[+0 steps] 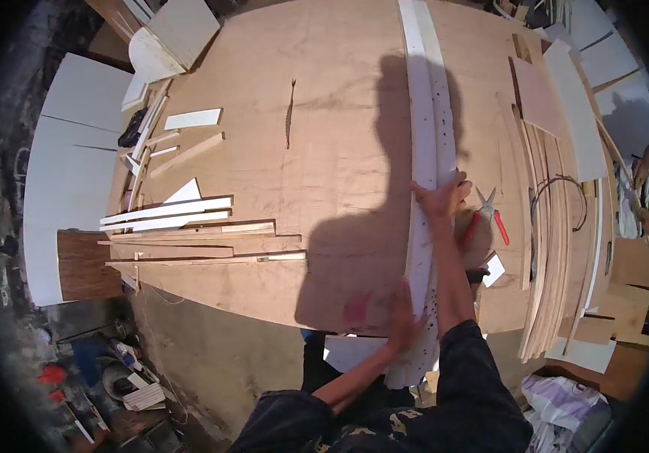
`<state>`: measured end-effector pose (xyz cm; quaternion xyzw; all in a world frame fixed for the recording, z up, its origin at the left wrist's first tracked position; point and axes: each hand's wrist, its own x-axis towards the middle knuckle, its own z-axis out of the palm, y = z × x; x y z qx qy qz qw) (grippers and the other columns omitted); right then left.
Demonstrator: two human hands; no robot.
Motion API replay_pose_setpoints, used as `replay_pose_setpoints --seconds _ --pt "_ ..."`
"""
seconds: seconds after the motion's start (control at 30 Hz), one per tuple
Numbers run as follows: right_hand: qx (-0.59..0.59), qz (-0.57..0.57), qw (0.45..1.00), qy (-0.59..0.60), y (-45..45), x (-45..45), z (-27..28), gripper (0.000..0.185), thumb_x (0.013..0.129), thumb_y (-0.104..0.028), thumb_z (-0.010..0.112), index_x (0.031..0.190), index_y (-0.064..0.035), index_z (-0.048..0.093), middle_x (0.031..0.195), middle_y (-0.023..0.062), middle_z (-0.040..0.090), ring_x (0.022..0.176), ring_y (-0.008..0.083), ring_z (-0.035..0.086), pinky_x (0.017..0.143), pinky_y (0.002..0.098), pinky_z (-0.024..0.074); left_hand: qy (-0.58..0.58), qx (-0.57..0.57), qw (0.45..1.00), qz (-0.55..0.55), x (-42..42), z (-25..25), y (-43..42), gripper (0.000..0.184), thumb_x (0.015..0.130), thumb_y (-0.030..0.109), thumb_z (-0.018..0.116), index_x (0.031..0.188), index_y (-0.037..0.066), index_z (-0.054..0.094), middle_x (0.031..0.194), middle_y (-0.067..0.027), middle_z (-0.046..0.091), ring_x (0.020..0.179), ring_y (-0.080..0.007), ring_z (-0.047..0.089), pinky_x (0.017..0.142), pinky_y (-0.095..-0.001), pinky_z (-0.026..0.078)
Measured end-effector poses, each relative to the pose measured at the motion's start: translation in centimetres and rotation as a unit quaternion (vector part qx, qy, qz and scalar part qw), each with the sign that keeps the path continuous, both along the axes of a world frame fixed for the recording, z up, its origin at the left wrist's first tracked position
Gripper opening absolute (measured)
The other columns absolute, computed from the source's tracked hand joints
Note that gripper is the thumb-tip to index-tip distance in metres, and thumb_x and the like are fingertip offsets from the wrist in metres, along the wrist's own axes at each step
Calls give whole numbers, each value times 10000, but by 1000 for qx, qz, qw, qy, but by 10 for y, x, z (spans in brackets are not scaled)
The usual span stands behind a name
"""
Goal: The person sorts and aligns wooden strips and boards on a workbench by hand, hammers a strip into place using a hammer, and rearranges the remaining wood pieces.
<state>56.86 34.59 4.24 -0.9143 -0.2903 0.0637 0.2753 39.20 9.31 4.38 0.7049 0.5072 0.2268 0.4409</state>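
A pair of long white strips [419, 113], dotted with dark spots along the right-hand one, lies side by side across the table and past its near edge. My right hand [443, 196] grips them from above, thumb at the left edge and fingers over the right edge. Nearer to me, my left hand [404, 321] is at the left side of the strips, its fingers smeared by motion. To the right of my right hand lie red-handled snips [488, 217] with their blades apart. A small white offcut [494, 269] rests below the snips.
The brown wooden tabletop [339, 113] carries several narrow wood strips [211, 251] on the left. Long wood strips [551, 249] are stacked along the right side, beside a dark curved cord [582, 198]. White panels [68, 166] stand beyond the left edge.
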Motion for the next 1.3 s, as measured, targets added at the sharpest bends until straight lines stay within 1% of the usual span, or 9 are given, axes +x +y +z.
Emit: replay_pose_setpoints --seconds 0.07,0.3,0.47,0.53,0.63,0.7,0.83,1.03,1.3 --pt "16 1 1000 -12 -3 6 -15 1173 479 -478 980 1349 -1 356 1255 225 437 1195 420 461 1003 568 393 -14 8 1000 3 2 6 5 1019 869 115 719 1624 -49 55 1672 -264 190 1533 -443 232 1255 -511 193" --pt "38 9 998 -43 -3 -3 0 1157 459 -450 992 1332 -10 374 1215 223 448 1164 413 456 980 551 404 -86 -18 996 5 -1 9 10 1009 880 60 705 1624 -48 33 1669 -285 167 1529 -450 234 1251 -479 217" --pt "51 -3 998 -44 2 3 -11 1173 448 -441 990 1352 -6 382 1210 223 452 1160 412 452 974 551 401 -60 7 998 -12 4 7 8 997 896 58 697 1621 -51 21 1668 -292 154 1545 -445 192 1257 -478 201" --pt "143 31 989 -8 -2 1 -24 1290 414 -415 986 1451 15 351 1261 241 446 1177 420 449 1006 570 379 -52 -14 999 -8 2 1 3 993 900 58 695 1620 -52 20 1667 -291 156 1548 -442 185 1258 -478 196" --pt "69 24 996 -45 -7 -1 -6 1282 419 -422 985 1449 18 362 1243 232 448 1169 422 455 1005 567 385 -65 10 998 -6 9 -8 4 986 895 45 696 1621 -47 35 1664 -288 166 1551 -433 184 1258 -489 189" --pt "68 16 997 -27 -4 1 0 1286 418 -424 986 1451 20 363 1242 231 442 1168 419 456 1004 563 387 -93 -58 994 10 3 10 5 1007 875 26 711 1626 -36 42 1663 -286 171 1551 -431 185 1261 -488 179" --pt "91 31 995 6 -8 6 3 1212 468 -437 982 1409 13 365 1208 222 435 1130 404 474 977 506 440 -76 -31 997 -8 2 13 3 972 914 95 704 1620 -42 52 1662 -302 143 1542 -453 183 1256 -491 166" --pt "83 23 994 -61 -6 0 5 1231 475 -465 970 1419 6 336 1207 222 431 1145 410 477 963 543 431 -88 -7 996 -3 5 19 13 1013 859 33 727 1626 -32 70 1662 -281 186 1545 -432 204 1256 -471 191" --pt "4 -2 1000 -15 -2 -3 16 1273 465 -505 959 1441 3 319 1265 250 462 1173 427 489 974 565 429 -94 -109 990 -3 -5 29 16 1027 880 61 713 1632 -22 19 1671 -273 177 1551 -410 212 1251 -456 210"
